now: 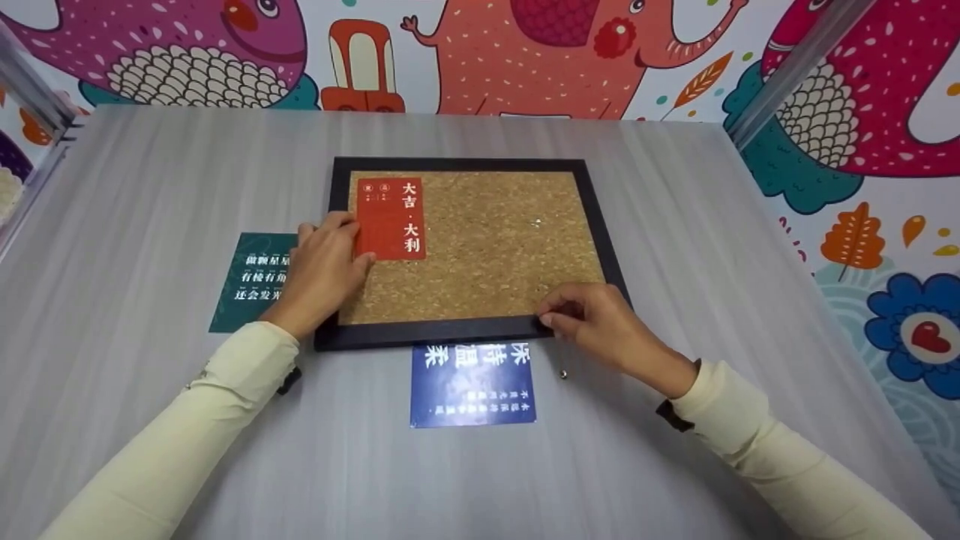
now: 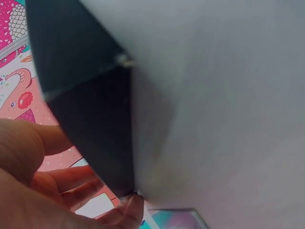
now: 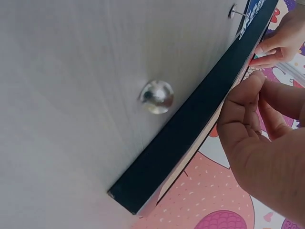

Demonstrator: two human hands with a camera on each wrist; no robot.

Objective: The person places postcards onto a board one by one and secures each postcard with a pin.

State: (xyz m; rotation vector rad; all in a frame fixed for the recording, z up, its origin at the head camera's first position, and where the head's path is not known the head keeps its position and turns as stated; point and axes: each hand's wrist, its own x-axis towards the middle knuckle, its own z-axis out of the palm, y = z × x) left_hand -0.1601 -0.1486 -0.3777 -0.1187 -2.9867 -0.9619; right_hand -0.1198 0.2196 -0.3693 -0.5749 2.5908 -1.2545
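A cork board (image 1: pixel 480 247) in a black frame (image 1: pixel 457 330) lies on the table. At its upper left is a red card (image 1: pixel 384 232) with white characters. My left hand (image 1: pixel 324 266) rests over the frame's left side, its fingertips and thumb at the card's left edge. In the left wrist view, those fingers (image 2: pixel 78 183) are spread along the dark frame. My right hand (image 1: pixel 589 319) is at the frame's lower right, thumb and index tips brought together. Anything between those tips is hidden. A clear round pushpin (image 3: pixel 158 97) shows beside the frame in the right wrist view.
A green card (image 1: pixel 251 281) lies left of the board, partly covered by my left hand. Below the frame lies a blue card (image 1: pixel 472 390), beside a small pushpin (image 1: pixel 563 374). Another small shiny thing (image 1: pixel 535 222) is on the cork. A printed wall (image 1: pixel 525 52) stands behind.
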